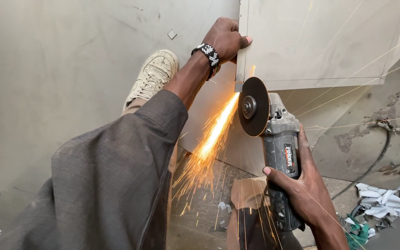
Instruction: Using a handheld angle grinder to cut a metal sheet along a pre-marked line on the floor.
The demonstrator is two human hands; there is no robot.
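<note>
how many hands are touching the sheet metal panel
1. The left hand grips the edge of the sheet metal panel at top centre. The right hand holds the angle grinder instead, lower right.

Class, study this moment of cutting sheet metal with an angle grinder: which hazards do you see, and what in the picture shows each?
1. The bare left hand grips the metal sheet just above the spinning disc; a slip could cut it.
2. Sparks stream toward the trouser leg and shoe, which might burn.
3. Only the right hand holds the grinder; a kickback could wrench it loose.
</note>
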